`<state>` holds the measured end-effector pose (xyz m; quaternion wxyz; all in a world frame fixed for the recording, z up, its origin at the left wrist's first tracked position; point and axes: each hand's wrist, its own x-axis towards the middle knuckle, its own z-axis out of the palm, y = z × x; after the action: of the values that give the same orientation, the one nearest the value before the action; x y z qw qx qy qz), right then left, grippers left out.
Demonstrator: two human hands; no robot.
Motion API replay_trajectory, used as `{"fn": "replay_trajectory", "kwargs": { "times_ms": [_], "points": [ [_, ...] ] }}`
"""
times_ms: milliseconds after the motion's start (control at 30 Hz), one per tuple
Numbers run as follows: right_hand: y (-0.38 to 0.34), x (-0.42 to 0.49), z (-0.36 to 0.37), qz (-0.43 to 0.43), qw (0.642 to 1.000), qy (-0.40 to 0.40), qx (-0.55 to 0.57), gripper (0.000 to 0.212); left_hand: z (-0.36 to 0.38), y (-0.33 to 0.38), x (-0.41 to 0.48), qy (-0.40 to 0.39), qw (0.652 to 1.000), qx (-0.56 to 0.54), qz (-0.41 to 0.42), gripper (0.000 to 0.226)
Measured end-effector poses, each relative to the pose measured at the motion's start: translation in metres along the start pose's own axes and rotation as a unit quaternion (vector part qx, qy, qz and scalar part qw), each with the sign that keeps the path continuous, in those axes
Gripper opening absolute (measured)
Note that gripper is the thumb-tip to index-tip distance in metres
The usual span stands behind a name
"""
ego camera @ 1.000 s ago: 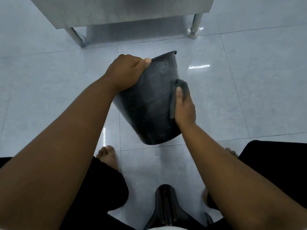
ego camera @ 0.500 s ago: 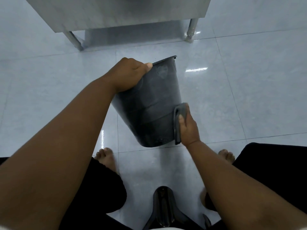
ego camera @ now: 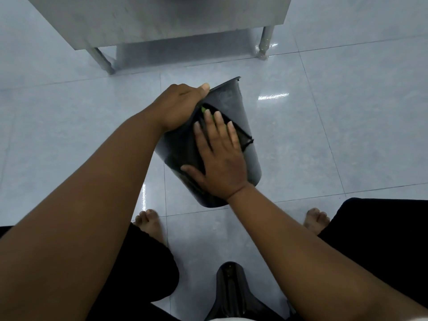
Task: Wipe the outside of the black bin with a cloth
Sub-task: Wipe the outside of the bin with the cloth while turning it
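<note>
The black bin is tilted in the air over the tiled floor, its rim pointing away from me and its base toward my feet. My left hand grips the bin at its rim, thumb lying along the edge. My right hand lies flat with fingers spread, pressing a dark cloth against the bin's near side. The cloth is spread under the palm, and a corner sticks out to the right of the fingers.
A steel cabinet on legs stands ahead on the glossy tiled floor. My bare feet and black-clad knees frame the lower view. A dark, glossy object sits between my legs at the bottom edge.
My right hand slid the cloth from the bin's right side, down near the base, and now onto the near face with the palm flat. The left hand kept its grip on the rim.
</note>
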<state>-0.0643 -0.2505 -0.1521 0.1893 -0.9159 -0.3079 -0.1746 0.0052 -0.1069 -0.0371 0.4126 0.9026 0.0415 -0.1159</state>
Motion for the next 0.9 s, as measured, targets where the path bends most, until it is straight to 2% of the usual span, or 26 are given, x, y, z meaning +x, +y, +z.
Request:
{"fn": "replay_trajectory", "kwargs": {
  "times_ms": [67, 100, 133, 167, 200, 233, 267, 300, 333, 367, 433, 467, 533, 567, 633, 700, 767, 833, 867, 900],
  "points": [
    [0.022, 0.012, -0.008, 0.052, 0.994, 0.025, 0.092, 0.099, -0.001, 0.001, -0.004, -0.004, 1.000, 0.011, 0.008, 0.058],
    [0.036, 0.020, -0.008, 0.121, 0.978, 0.029, 0.165, 0.101, 0.000, 0.001, -0.006, -0.012, 1.000, 0.015, 0.011, 0.059],
    [0.052, 0.028, -0.008, 0.213, 0.944, 0.017, 0.251, 0.102, 0.001, 0.002, -0.008, -0.025, 0.999, 0.019, 0.013, 0.062],
    [0.070, 0.037, -0.010, 0.317, 0.885, -0.007, 0.342, 0.101, 0.003, 0.004, -0.010, -0.038, 0.999, 0.022, 0.018, 0.066],
    [0.082, 0.047, -0.015, 0.422, 0.801, -0.039, 0.424, 0.105, 0.006, 0.006, -0.011, -0.052, 0.998, 0.026, 0.027, 0.071],
    [0.093, 0.053, -0.018, 0.489, 0.724, -0.062, 0.482, 0.114, 0.009, 0.007, -0.012, -0.063, 0.997, 0.031, 0.037, 0.075],
    [0.102, 0.055, -0.017, 0.520, 0.690, -0.063, 0.499, 0.120, 0.010, 0.007, -0.012, -0.068, 0.996, 0.034, 0.044, 0.075],
    [0.101, 0.056, -0.015, 0.532, 0.686, -0.058, 0.494, 0.118, 0.009, 0.006, -0.011, -0.066, 0.996, 0.035, 0.047, 0.074],
    [0.090, 0.056, -0.017, 0.525, 0.711, -0.043, 0.466, 0.109, 0.007, 0.005, -0.009, -0.058, 0.997, 0.037, 0.047, 0.071],
    [0.076, 0.055, -0.017, 0.493, 0.758, -0.013, 0.428, 0.098, 0.005, 0.003, -0.008, -0.049, 0.997, 0.039, 0.043, 0.068],
    [0.038, 0.049, -0.018, 0.372, 0.874, 0.038, 0.311, 0.087, 0.001, 0.001, -0.007, -0.034, 0.998, 0.033, 0.033, 0.062],
    [0.018, 0.045, -0.019, 0.304, 0.922, 0.035, 0.235, 0.086, 0.000, 0.000, -0.005, -0.025, 0.999, 0.029, 0.026, 0.059],
    [-0.011, 0.031, -0.012, 0.166, 0.981, -0.003, 0.095, 0.084, -0.002, -0.001, -0.003, -0.012, 1.000, 0.018, 0.002, 0.057],
    [-0.019, 0.019, -0.008, 0.085, 0.995, -0.026, 0.041, 0.081, -0.004, -0.003, -0.002, -0.009, 1.000, 0.012, -0.008, 0.057],
    [-0.017, -0.005, 0.001, -0.062, 0.997, -0.047, -0.017, 0.075, -0.008, -0.008, -0.001, -0.004, 1.000, 0.004, -0.018, 0.059],
    [-0.002, -0.021, 0.006, -0.104, 0.994, -0.037, -0.012, 0.076, -0.012, -0.012, -0.002, 0.003, 1.000, 0.012, -0.021, 0.062],
    [0.018, -0.034, 0.009, -0.036, 0.998, -0.036, 0.030, 0.088, -0.015, -0.019, -0.003, 0.019, 0.999, 0.012, -0.030, 0.064],
    [0.036, -0.045, 0.010, 0.120, 0.985, -0.058, 0.108, 0.098, -0.021, -0.026, -0.007, 0.027, 0.998, -0.006, -0.054, 0.060],
    [0.044, -0.047, 0.007, 0.219, 0.957, -0.078, 0.176, 0.100, -0.023, -0.030, -0.008, 0.027, 0.997, -0.019, -0.063, 0.055],
    [0.052, -0.046, 0.004, 0.313, 0.911, -0.093, 0.252, 0.099, -0.024, -0.032, -0.009, 0.021, 0.997, -0.032, -0.068, 0.049]
  ]
}}
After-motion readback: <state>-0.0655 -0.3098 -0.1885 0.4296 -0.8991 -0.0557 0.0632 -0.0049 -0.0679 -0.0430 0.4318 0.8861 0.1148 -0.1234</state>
